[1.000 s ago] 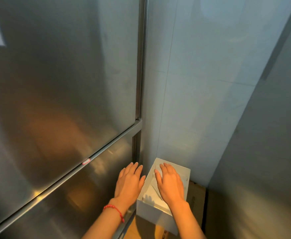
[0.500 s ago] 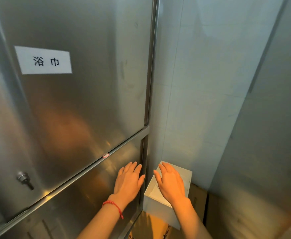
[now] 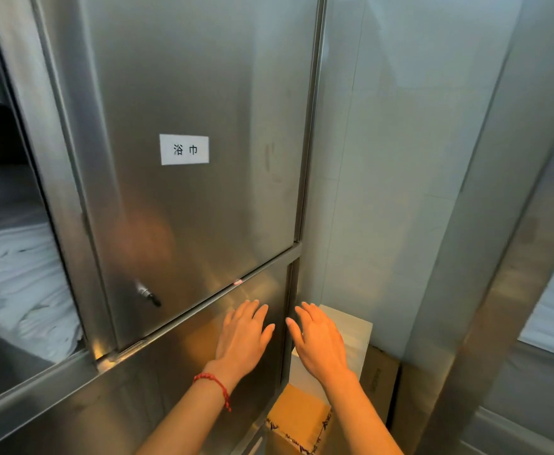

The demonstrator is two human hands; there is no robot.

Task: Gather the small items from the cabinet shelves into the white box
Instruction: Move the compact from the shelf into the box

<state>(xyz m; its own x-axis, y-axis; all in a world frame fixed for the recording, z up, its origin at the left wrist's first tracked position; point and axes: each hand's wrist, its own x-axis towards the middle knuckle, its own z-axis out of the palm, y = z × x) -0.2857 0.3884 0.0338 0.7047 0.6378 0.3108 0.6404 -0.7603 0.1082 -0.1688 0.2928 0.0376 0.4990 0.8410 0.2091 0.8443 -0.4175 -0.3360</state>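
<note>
The white box [image 3: 351, 326] is plain and rectangular, standing in the corner just right of the steel cabinet [image 3: 203, 93], on top of brown cardboard cartons [image 3: 297, 412]. The right hand [image 3: 318, 339] hovers over it with fingers straight and slightly spread, hiding most of its inside. The left hand [image 3: 243, 336], equally flat and spread, is before the cabinet's lower door. Blurred white stacks [image 3: 23, 284] fill the open left shelf.
</note>
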